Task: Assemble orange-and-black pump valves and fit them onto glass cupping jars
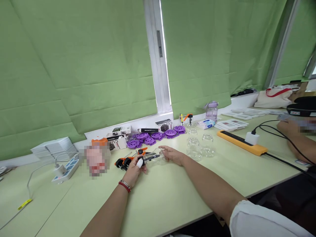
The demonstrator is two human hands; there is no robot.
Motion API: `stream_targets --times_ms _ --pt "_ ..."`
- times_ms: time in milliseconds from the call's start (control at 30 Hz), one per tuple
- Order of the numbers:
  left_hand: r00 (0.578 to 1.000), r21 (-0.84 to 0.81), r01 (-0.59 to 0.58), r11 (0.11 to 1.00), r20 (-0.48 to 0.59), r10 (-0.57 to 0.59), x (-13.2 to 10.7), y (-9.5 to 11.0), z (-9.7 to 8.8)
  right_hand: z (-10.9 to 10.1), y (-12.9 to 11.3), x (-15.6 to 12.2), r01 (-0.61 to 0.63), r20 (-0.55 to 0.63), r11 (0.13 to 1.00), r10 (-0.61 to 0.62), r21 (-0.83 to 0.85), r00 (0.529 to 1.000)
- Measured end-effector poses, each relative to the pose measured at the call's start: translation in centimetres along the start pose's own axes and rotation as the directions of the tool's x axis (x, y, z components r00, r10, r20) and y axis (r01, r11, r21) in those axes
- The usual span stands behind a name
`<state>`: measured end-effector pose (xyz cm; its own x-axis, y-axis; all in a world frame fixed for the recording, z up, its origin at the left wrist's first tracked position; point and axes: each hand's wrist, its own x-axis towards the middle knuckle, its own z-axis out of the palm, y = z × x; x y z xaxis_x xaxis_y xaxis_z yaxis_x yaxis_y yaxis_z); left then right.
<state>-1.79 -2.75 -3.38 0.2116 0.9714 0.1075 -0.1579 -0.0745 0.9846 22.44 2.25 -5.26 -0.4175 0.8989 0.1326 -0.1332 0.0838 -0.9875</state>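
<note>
My left hand (134, 171), with a red cord and a metal bangle at the wrist and a white wrap on one finger, is closed on the neck end of a clear glass bottle (154, 157) lying on its side on the pale green table (172, 197). My right hand (172, 154) grips the bottle's other end, fingers curled over it. Black and orange tools (124, 161) lie just left of my left hand.
Several purple round parts (153, 135) and small boxes (118, 136) line the window ledge. Clear jars (199, 144), a purple-lidded bottle (211, 111), an orange power strip (242, 142), a white power strip (65, 168) and stacked white cards (53, 148) sit around. Another person's arm (296, 138) rests at the right.
</note>
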Motion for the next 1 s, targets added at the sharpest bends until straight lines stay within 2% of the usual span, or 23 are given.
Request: stream_targets --times_ms 100,233,467,600,667,833,1000 --pt "1.0 0.007 0.001 1.0 0.003 -0.001 0.0 0.0 -0.1 -0.2 -0.5 -0.5 0.005 0.049 1.0 -0.007 0.029 0.999" --pt "1.0 0.013 -0.005 1.0 0.014 0.005 0.0 -0.1 -0.2 -0.3 -0.1 -0.1 -0.007 0.031 1.0 0.007 -0.007 0.999" --pt "1.0 -0.011 0.001 1.0 0.026 -0.001 0.0 -0.2 0.0 -0.1 1.2 1.3 -0.094 -0.086 0.982 0.081 -0.167 0.993" --pt "1.0 -0.008 0.003 1.0 0.012 -0.003 0.1 -0.4 0.0 0.1 1.2 1.1 -0.069 -0.114 0.989 0.055 -0.13 0.992" --pt "1.0 -0.004 0.007 1.0 0.011 -0.006 0.1 -0.5 0.0 0.0 1.1 0.8 -0.043 -0.089 0.997 0.036 -0.07 0.995" --pt "1.0 -0.01 0.008 1.0 0.002 -0.008 0.0 -0.6 0.0 -0.8 0.8 0.0 0.025 0.083 1.0 -0.024 -0.011 0.996" --pt "1.0 -0.028 0.018 0.999 -0.003 -0.018 0.0 -0.6 0.0 -0.8 0.8 0.0 -0.005 0.071 1.0 0.007 -0.031 0.997"
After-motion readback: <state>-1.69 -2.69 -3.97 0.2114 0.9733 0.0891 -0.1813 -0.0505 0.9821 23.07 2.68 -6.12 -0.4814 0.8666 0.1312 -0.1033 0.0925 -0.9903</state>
